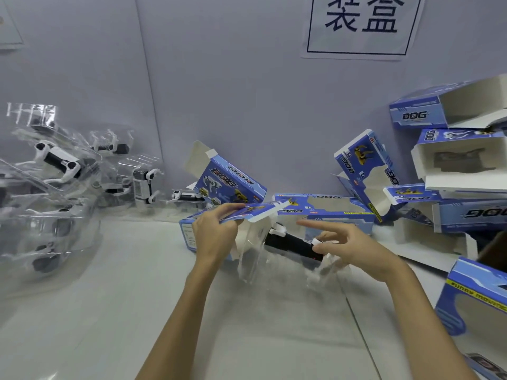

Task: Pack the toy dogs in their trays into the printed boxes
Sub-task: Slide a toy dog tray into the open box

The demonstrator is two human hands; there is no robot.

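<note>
Two bare forearms reach up from the bottom edge over the white table. At the right edge, closest in, a blue printed box with a cut-out window lies on the table.

The right hand holds the near end of a clear plastic tray carrying a black-and-white toy dog; its lower fingers curl round the tray's end while the index finger points straight out to the left. The tray's far end sits in the mouth of an open box lying on its side. The left hand pinches that box's blue flap, thumb on top, lifting it clear of the opening.

Behind them more empty printed boxes lean and lie against the wall, with a taller stack at the right. At far left a heap of trayed dogs waits. A paper sign with printed characters hangs on the wall above.
</note>
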